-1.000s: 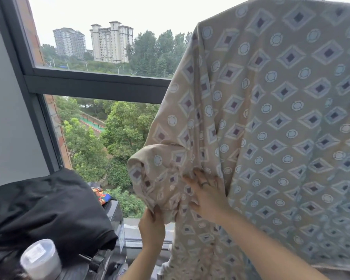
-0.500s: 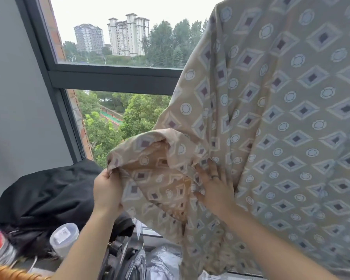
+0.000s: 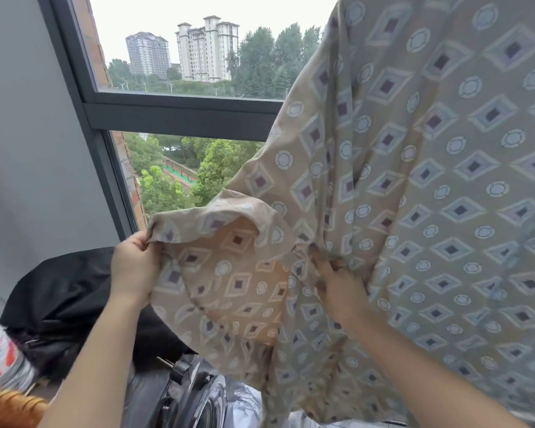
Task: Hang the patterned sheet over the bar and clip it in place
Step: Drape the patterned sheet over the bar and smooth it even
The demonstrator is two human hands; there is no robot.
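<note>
The patterned sheet [image 3: 430, 186], beige with diamonds and circles, hangs down from above the frame and fills the right half of the view. The bar it hangs from is out of sight, and no clip shows. My left hand [image 3: 135, 267] pinches the sheet's left corner and holds it out to the left at waist height. My right hand [image 3: 337, 279] grips a bunched fold of the sheet near the middle, a ring on one finger. Between the two hands the cloth is spread, its paler underside facing me.
A dark-framed window [image 3: 179, 115] stands behind, with trees and tower blocks outside. A black cloth bundle [image 3: 62, 298] lies at the lower left, beside a plastic bottle [image 3: 0, 356]. Dark equipment with a plug [image 3: 179, 372] sits below the sheet.
My left hand has moved up and to the left, drawing the sheet's corner outward and spreading the cloth. My right hand has kept its grip on the fold. The view has shifted left.
</note>
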